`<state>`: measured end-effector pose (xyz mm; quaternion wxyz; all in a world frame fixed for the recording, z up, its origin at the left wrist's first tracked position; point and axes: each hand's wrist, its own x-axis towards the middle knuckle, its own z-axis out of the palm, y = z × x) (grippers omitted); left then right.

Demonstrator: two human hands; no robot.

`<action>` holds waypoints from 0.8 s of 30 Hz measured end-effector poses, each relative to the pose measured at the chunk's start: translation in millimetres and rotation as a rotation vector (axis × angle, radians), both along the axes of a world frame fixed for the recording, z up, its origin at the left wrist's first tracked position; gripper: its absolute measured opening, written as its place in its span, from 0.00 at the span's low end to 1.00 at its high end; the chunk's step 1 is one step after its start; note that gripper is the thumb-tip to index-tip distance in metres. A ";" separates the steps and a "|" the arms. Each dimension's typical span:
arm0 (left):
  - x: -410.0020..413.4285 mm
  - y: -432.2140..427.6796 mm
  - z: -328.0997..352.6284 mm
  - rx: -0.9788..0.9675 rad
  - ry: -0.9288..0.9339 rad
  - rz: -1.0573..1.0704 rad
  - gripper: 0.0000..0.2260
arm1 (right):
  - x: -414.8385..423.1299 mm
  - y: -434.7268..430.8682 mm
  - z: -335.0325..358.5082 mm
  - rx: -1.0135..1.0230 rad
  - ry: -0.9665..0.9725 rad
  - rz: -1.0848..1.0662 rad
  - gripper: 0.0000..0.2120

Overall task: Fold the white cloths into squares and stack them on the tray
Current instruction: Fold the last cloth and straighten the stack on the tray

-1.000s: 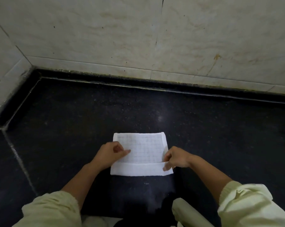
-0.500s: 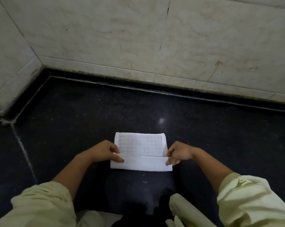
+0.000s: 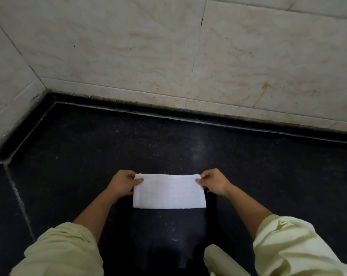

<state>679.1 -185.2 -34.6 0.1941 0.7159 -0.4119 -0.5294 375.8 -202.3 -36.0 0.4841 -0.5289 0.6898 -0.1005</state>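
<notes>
White textured cloth [image 3: 169, 192], folded to oblong strip: flat on black speckled stone counter [image 3: 268, 176], near front edge. L hand [image 3: 123, 184] pinches far-left corner; R hand [image 3: 213, 183] pinches far-right corner. Hands apart.

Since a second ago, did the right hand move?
Yes. The right hand went away from the person, toward the tiled wall, from the near fold of the white cloth to its far right corner, which it pinches.
</notes>
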 end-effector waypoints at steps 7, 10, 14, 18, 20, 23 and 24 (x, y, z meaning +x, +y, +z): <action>0.9 -7.8 -18.4 -0.107 -0.200 -0.056 0.09 | 10.4 -2.0 -9.1 -0.058 0.144 -0.047 0.07; -4.3 2.0 -23.6 -0.255 -0.438 -0.140 0.12 | 12.0 4.1 -8.5 -0.140 0.245 -0.055 0.06; -12.6 33.1 -27.6 -0.425 -0.500 -0.115 0.16 | 12.8 26.5 -4.3 -0.302 0.266 -0.055 0.05; -16.5 65.1 -36.2 -0.389 -0.436 -0.125 0.21 | 9.2 57.6 -12.5 -0.265 0.234 0.011 0.07; -14.8 74.4 -40.1 -0.356 -0.378 -0.086 0.21 | 8.0 66.3 -16.4 -0.244 0.242 -0.037 0.08; -11.4 77.9 -44.2 -0.347 -0.299 -0.049 0.21 | 9.9 68.8 -17.7 -0.202 0.278 -0.101 0.14; -10.7 78.3 -45.0 -0.349 -0.284 -0.041 0.21 | 12.0 67.6 -17.2 -0.184 0.301 -0.106 0.17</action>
